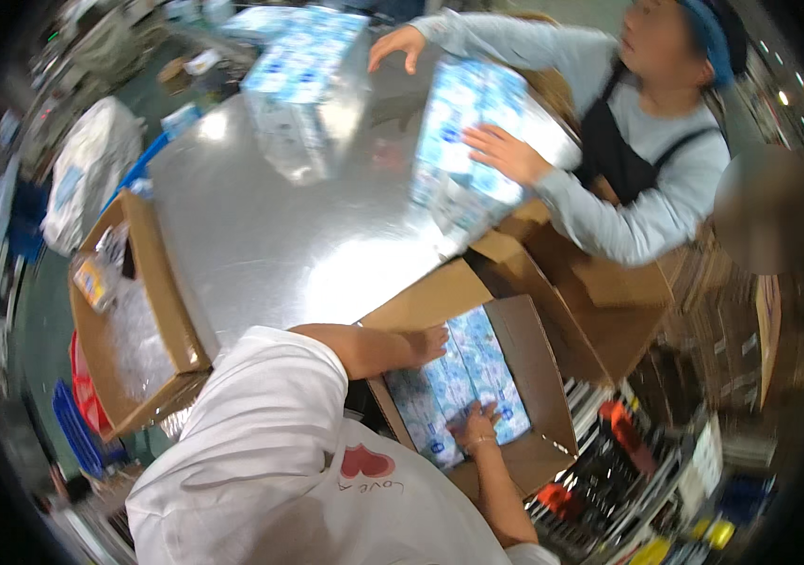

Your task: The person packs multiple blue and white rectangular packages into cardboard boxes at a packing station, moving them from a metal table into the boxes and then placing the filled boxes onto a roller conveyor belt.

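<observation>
Light-blue patterned packs point(477, 353) fill most of an open cardboard box point(548, 377) in front of me. My left hand point(426, 347) reaches across to the far-left part of the box and lies on the packs there, fingers stretched out. Against the near part of the same packs rests my right hand point(477, 427), its fingers spread. Neither hand is wrapped round anything. The packs' lower sides are hidden inside the box.
A metal table point(233, 217) bears two wrapped stacks of similar packs point(298, 71). Across it, a co-worker point(647, 160) touches the nearer stack point(463, 122). Another open cardboard box point(609, 292) adjoins mine. A carton with clear plastic point(138, 339) stands left; a roller conveyor point(600, 471) runs lower right.
</observation>
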`<control>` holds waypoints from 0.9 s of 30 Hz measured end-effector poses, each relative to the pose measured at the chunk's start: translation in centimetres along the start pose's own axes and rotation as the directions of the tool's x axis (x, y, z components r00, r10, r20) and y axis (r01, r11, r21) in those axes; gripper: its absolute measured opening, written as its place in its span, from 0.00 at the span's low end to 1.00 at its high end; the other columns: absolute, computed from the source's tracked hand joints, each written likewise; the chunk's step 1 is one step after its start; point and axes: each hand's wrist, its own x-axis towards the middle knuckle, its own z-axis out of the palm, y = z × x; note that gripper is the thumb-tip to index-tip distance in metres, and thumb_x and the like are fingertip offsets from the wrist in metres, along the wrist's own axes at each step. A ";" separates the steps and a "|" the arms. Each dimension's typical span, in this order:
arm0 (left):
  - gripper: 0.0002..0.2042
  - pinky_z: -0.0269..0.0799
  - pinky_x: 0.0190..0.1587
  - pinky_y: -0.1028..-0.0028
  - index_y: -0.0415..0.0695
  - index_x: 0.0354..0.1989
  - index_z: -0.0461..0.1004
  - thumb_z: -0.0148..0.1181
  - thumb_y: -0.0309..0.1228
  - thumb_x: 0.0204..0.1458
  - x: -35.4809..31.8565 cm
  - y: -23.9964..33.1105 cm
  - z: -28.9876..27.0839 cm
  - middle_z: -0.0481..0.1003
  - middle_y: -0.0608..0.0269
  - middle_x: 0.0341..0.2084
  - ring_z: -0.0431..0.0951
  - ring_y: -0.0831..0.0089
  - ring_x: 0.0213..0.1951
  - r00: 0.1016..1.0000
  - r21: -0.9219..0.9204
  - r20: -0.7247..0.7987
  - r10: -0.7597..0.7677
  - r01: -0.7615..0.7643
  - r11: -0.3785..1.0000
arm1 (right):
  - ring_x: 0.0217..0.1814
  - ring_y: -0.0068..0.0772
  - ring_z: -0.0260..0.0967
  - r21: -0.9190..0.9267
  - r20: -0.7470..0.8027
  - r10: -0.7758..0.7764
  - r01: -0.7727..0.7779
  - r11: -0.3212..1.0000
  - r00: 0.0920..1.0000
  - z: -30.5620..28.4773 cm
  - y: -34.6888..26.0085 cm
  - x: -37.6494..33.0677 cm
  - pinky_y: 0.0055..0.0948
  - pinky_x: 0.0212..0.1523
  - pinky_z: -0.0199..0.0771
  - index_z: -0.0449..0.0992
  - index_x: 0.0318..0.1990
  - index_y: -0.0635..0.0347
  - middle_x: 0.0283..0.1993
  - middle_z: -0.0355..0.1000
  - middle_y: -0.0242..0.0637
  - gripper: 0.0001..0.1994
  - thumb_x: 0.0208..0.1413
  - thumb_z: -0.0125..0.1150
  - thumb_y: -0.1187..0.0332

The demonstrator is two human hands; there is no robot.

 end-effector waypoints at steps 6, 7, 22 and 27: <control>0.16 0.65 0.46 0.62 0.41 0.40 0.72 0.53 0.38 0.46 -5.1 2.0 -14.1 0.72 0.51 0.39 0.71 0.56 0.43 0.881 -0.631 0.349 -0.318 0.472 0.615 | 0.49 0.56 0.65 -0.107 -0.015 -0.569 0.564 0.819 0.822 -1.3 -2.4 0.1 0.41 0.47 0.67 0.67 0.49 0.64 0.48 0.65 0.57 0.29 0.42 0.63 0.54; 0.18 0.66 0.45 0.61 0.44 0.46 0.69 0.53 0.38 0.47 -7.0 2.0 -16.4 0.72 0.51 0.39 0.70 0.54 0.43 0.845 -0.678 0.240 -0.478 0.498 0.541 | 0.45 0.51 0.69 -0.138 -0.032 -0.685 0.675 0.725 0.728 -2.8 -4.2 -0.8 0.36 0.43 0.70 0.67 0.49 0.71 0.43 0.69 0.57 0.31 0.43 0.62 0.54; 0.25 0.69 0.39 0.64 0.38 0.29 0.77 0.67 0.49 0.31 -51.3 13.5 -10.2 0.76 0.51 0.28 0.75 0.58 0.34 -0.510 0.099 0.658 -0.554 0.788 -0.607 | 0.34 0.46 0.72 -0.334 0.115 -0.788 0.771 0.542 0.604 -6.5 -15.3 0.9 0.34 0.34 0.72 0.69 0.48 0.68 0.39 0.71 0.54 0.24 0.45 0.62 0.60; 0.08 0.71 0.40 0.64 0.43 0.26 0.78 0.56 0.24 0.35 -49.9 10.7 -10.6 0.75 0.50 0.32 0.75 0.56 0.37 -0.407 0.264 0.611 -0.679 0.913 -0.310 | 0.41 0.55 0.68 -0.302 0.143 -0.799 0.794 0.527 0.584 -6.4 -16.4 -0.2 0.41 0.41 0.69 0.68 0.49 0.63 0.39 0.70 0.57 0.24 0.45 0.59 0.59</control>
